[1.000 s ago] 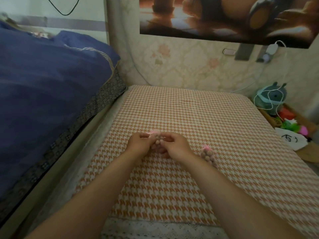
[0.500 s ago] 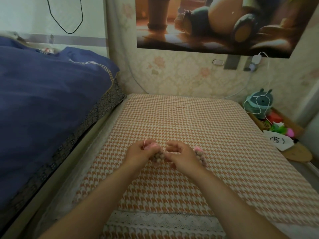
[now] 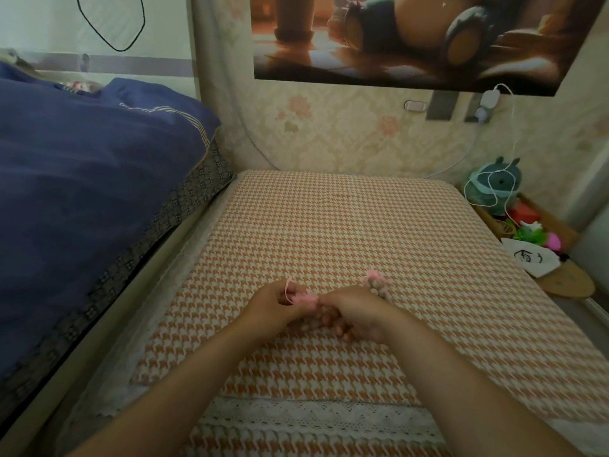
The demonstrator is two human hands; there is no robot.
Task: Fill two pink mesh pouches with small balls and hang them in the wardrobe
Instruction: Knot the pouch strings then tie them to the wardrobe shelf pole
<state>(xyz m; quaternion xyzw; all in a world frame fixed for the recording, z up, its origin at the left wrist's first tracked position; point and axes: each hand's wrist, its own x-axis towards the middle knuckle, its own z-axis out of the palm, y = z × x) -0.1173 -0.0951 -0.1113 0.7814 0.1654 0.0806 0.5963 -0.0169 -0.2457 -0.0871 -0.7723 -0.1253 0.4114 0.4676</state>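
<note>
Head view looks down on a bed with a big blue quilt (image 3: 85,192) on the left side. Next to it is a worktop (image 3: 346,225) covered with an orange and white checked cloth with lace at the near edge. A wide poster (image 3: 412,37) hangs on the flowery wall behind. A round green soft toy (image 3: 491,183) sits past the far right corner, with a white cable draped over it. Two bare arms reach in from the bottom and meet near the middle of the worktop. The left hand (image 3: 273,305) and the right hand (image 3: 359,315) are close together, low over the cloth. Both have their fingers curled in, pinching the pink top of the held pouch (image 3: 304,298) between them. A thin pink string (image 3: 287,288) loops up by the left thumb. It looks like the hands are pulling this pouch closed, but it is too blurry to be sure how full it is. The second pouch (image 3: 375,285) lies on the cloth just behind the right hand. Its pink top is bunched up and small balls (image 3: 379,289) show through the mesh, so it looks filled and tied. No loose balls can be seen on the cloth. So the filling seems almost done. What is left is to finish closing the held pouch and then hang both in the wardrobe, which is not in sight.
</note>
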